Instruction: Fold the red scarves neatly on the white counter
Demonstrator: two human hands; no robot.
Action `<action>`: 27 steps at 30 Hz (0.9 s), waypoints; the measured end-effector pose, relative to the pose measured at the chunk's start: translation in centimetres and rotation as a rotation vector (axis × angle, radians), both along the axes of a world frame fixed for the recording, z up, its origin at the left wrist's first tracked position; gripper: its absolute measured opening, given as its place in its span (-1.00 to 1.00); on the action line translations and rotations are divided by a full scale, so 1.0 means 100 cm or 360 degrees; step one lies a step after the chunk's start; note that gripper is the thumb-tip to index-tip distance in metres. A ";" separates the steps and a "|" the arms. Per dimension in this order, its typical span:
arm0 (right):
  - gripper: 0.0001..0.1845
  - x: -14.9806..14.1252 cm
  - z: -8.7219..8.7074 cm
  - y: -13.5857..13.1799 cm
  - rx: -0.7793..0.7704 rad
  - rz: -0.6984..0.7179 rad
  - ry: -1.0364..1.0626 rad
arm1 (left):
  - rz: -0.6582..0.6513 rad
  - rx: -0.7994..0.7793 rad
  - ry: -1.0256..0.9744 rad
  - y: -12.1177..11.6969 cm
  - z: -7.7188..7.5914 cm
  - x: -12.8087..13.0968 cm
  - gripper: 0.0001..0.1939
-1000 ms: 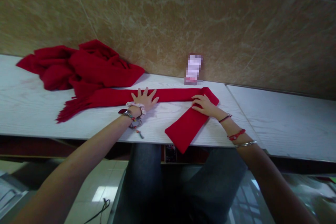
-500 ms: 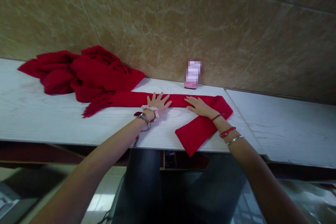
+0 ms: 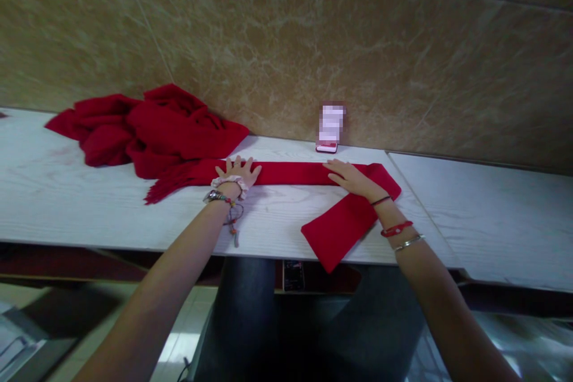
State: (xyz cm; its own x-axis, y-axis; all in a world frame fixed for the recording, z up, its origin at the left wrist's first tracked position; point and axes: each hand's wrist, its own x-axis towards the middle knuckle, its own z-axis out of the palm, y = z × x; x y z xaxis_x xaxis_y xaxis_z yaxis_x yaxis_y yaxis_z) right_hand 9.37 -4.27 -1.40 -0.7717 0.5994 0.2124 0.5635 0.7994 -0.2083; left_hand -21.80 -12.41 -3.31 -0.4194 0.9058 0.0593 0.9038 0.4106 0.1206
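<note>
A red scarf lies as a long flat strip on the white table. Its fringed end is at the left, and its right end is folded over and slants toward the front edge. My left hand rests palm down on the strip near the fringe, fingers spread. Toward the fold, my right hand lies flat on the scarf with its fingers stretched out. Neither hand grips the cloth. Behind the fringe sits a crumpled heap of red cloth; whether it joins the strip, I cannot tell.
A phone with a blurred-out screen leans against the brown marbled wall behind the scarf. The white table has a seam right of the fold. Below its front edge, a dark phone lies on a shelf.
My left hand has slid left along the strip toward the fringe. My right hand has shifted slightly right, still on the scarf. The view has moved a little.
</note>
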 end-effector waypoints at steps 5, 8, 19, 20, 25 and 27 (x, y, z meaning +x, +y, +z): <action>-0.51 0.020 0.005 0.002 0.0019 -0.0062 -0.0034 | -0.0082 0.0144 0.0078 -0.002 -0.001 0.005 -0.46; -0.55 0.019 -0.002 0.004 -0.0048 -0.0034 -0.0256 | -0.0355 0.0229 0.0146 0.000 0.003 0.015 -0.50; -0.73 0.012 0.006 0.002 0.0052 0.0077 -0.0037 | -0.1371 0.0102 0.0136 0.003 0.003 0.036 -0.55; -0.73 0.012 0.007 0.001 0.0053 0.0060 -0.0050 | -0.1376 0.0127 0.0123 0.004 0.003 0.035 -0.56; -0.73 0.011 0.011 -0.001 0.0034 -0.0022 -0.0062 | -0.1435 0.0301 0.0085 0.006 0.004 0.034 -0.62; -0.73 0.012 0.010 0.000 0.0044 -0.0038 -0.0061 | -0.1470 0.0352 0.0057 0.007 0.004 0.035 -0.64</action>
State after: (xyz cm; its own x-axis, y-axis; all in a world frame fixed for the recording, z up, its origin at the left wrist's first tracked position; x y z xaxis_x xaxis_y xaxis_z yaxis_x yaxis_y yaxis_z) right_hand 10.56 -4.30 -0.37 -0.7651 0.6121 0.1998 0.5897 0.7907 -0.1644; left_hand -18.28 -11.73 -2.87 0.4624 0.8451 0.2682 0.8644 -0.4970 0.0758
